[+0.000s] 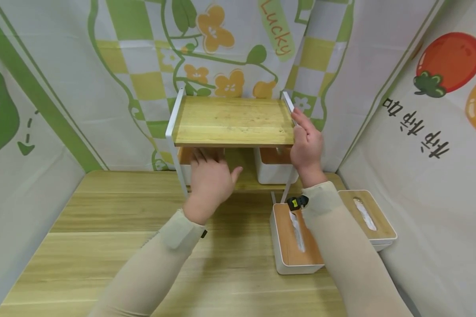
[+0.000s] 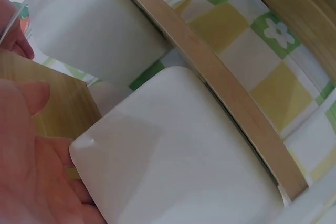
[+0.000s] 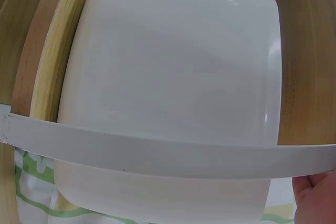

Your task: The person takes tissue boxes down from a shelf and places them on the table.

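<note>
4 tissue boxes in all, white w/ wood-tone lids: 2 on the rack, 2 off to the R.

Rack: 2 boards, top board (image 1: 234,121) & lower board (image 1: 243,178), in a white frame (image 1: 174,116).

My L hand (image 1: 212,176) is under the top board at the L box (image 1: 185,173), which sits on the lower board. Fingers there are straight & spread a bit, thumb out to the side, not wrapped round anything. Tips partly hidden, so can't tell how hard they press, if at all. L wrist view: palm just beside a corner of 1 white box, w/ a 2nd white box further off.

My R hand (image 1: 307,145) has the frame's R side near the top: index straight along the rail, other fingers curled in, gripping it. R wrist view: rail crosses in front of 1 white box, fingertips at the rail's end.

2nd rack box (image 1: 275,175) = R end of the lower board.

Front box (image 1: 308,248) is on the bench (image 1: 83,220), partly under my R forearm. Far R box (image 1: 380,218) is by the bench's R edge; can't tell what it rests on. 1 white tissue strip in each of those 2 lids.
</note>
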`<state>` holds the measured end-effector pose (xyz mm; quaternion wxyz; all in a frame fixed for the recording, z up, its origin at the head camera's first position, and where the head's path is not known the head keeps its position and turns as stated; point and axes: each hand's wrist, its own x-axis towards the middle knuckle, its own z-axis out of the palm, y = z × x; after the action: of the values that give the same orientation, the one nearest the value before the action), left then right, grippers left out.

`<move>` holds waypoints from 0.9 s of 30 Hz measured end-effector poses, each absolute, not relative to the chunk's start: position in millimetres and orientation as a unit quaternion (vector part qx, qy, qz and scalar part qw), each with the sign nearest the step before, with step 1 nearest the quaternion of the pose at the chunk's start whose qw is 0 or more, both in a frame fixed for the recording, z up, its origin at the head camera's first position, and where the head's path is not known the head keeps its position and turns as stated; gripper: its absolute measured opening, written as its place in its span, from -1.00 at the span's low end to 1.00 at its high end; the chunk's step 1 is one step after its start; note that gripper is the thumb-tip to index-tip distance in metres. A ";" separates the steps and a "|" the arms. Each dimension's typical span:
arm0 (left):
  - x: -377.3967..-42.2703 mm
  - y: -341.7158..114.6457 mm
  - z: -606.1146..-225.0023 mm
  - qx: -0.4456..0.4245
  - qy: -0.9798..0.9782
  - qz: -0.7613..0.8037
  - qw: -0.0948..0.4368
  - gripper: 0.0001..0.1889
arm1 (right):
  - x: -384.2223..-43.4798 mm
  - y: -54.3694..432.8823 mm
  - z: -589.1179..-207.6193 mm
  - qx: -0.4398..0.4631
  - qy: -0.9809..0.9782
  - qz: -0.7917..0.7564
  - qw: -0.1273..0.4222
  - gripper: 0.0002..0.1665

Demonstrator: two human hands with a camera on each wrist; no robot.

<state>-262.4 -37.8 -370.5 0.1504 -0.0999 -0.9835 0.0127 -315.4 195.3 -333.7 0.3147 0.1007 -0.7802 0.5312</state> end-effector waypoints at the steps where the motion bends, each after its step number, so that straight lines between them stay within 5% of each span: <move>1: -262.1 -37.2 -370.4 -0.103 -0.983 0.009 0.149 -0.14 | -315.5 195.3 -333.9 0.101 -0.780 0.532 0.315 -0.43; 5: -263.4 -40.9 -368.8 -0.113 -0.983 -0.032 0.144 -0.22 | -315.5 195.3 -333.8 0.100 -0.780 0.530 0.316 -0.43; 12: -274.0 -58.4 -371.6 -0.113 -0.955 -0.086 0.259 -0.44 | -315.7 195.3 -333.7 0.101 -0.783 0.526 0.316 -0.44; 18: -273.6 -57.4 -377.3 -0.120 -0.951 -0.070 0.277 -0.48 | -315.2 194.8 -333.5 0.102 -0.782 0.527 0.316 -0.43; 27: -261.9 -46.0 -375.5 -0.112 -0.969 -0.084 0.203 -0.37 | -315.2 194.8 -333.1 0.104 -0.782 0.525 0.320 -0.43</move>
<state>-261.9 -46.0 -375.5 0.2033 -0.1118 -0.9691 -0.0843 -315.2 194.8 -333.1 0.3200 0.1037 -0.7816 0.5254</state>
